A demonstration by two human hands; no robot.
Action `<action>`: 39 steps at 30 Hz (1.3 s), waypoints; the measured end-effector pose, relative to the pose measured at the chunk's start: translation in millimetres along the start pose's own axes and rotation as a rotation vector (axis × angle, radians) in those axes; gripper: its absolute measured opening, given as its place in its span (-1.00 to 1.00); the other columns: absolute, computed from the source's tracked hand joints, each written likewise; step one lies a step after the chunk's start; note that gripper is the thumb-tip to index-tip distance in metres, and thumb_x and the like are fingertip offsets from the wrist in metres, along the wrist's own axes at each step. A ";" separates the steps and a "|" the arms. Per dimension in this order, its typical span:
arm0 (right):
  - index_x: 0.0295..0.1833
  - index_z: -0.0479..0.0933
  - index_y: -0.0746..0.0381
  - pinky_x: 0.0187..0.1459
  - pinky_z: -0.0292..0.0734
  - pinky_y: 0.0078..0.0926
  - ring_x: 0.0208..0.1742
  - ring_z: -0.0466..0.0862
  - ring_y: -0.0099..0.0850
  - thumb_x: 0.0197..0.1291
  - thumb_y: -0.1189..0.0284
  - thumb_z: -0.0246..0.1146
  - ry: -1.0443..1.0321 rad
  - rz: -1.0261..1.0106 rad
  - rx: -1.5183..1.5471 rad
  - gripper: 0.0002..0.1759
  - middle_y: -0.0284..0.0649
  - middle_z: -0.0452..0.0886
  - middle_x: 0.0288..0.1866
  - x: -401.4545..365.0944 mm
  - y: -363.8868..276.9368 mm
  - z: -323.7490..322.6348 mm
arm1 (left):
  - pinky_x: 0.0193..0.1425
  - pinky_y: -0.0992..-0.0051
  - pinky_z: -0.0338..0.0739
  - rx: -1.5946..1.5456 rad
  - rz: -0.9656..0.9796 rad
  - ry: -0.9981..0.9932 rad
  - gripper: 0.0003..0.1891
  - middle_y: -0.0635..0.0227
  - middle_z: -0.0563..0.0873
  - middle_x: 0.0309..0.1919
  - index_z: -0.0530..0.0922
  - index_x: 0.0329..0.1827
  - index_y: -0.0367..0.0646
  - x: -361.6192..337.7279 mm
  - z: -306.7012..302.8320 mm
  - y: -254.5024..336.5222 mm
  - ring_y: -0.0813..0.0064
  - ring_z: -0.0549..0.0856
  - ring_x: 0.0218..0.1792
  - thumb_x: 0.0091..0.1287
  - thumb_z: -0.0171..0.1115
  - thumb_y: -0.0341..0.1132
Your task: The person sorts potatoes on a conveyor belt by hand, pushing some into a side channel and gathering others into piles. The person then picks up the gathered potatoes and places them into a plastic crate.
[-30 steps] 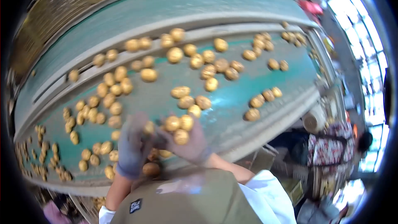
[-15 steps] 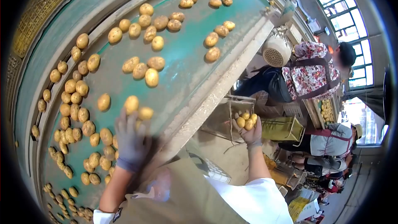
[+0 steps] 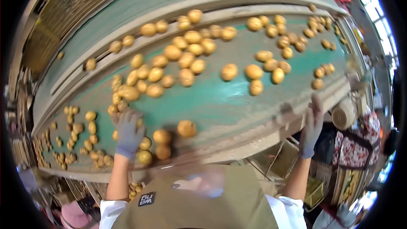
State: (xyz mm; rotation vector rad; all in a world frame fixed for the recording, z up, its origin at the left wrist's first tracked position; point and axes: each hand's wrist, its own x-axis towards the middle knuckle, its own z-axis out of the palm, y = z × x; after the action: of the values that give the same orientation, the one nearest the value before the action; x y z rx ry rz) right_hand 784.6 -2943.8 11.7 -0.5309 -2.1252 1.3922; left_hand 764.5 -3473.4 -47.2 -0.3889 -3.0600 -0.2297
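Many potatoes (image 3: 186, 128) on belt (image 3: 220, 101). Left grip (image 3: 128, 130) flat on them, open. Right grip (image 3: 313, 124) open, empty, at belt edge.

Belt (image 3: 237, 101) is stretching left to right, potatoes (image 3: 186, 55) lying all over it. Left grip (image 3: 128, 131) is resting on the belt's near-left part, with three loose potatoes (image 3: 162, 136) sitting just right of it. Right grip (image 3: 313, 125) is hanging at the belt's near edge, far right, well apart from the left grip. Co-worker (image 3: 356, 144) is standing right of it, off the belt.
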 end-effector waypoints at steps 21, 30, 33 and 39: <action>0.24 0.54 0.16 0.24 0.45 -0.03 0.30 0.50 0.07 0.30 0.36 0.26 -1.224 -0.461 -0.063 -0.60 0.02 0.53 0.29 -184.7 -108.9 288.7 | 0.24 0.12 0.51 -0.512 0.577 0.330 -0.78 0.24 0.60 -0.20 0.58 -0.25 -0.14 -67.4 10.5 9.7 0.21 0.60 -0.05 0.13 0.27 -0.22; 0.16 0.59 0.15 0.26 0.40 -0.08 0.22 0.54 0.01 0.13 0.44 0.27 -0.662 -0.966 -0.680 -0.58 -0.07 0.63 0.10 -78.9 -78.0 378.6 | 0.43 -0.10 0.31 -0.245 0.030 0.057 -0.48 0.12 0.55 0.19 0.54 0.29 0.01 -100.5 -3.9 -96.1 0.15 0.53 0.22 0.23 0.29 -0.14; 0.10 0.59 0.12 0.16 0.43 -0.04 0.15 0.55 0.02 0.09 0.44 0.27 -0.738 -0.987 -0.786 -0.61 -0.10 0.65 -0.04 -77.2 -80.9 393.4 | 0.47 -0.29 0.10 -0.196 -0.128 0.048 -0.45 0.11 0.48 0.32 0.49 0.36 0.09 -112.1 -5.3 -146.3 0.11 0.42 0.39 0.28 0.27 -0.07; 0.11 0.65 0.21 0.21 0.49 -0.18 0.13 0.64 -0.09 0.17 0.28 0.22 -0.970 -0.450 -0.262 -0.58 0.02 0.68 0.04 -100.2 -104.2 417.1 | 0.51 -0.32 -0.08 0.084 -0.163 0.107 -0.39 0.26 0.36 0.48 0.39 0.48 0.18 -144.2 -24.4 -222.7 0.02 0.27 0.51 0.34 0.19 -0.01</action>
State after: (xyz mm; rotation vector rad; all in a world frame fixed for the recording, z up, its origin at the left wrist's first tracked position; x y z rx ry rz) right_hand 596.9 -3338.7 -48.4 0.6645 -2.9249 1.2161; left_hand 848.5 -3725.6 -64.0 -0.1191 -2.9839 -0.1236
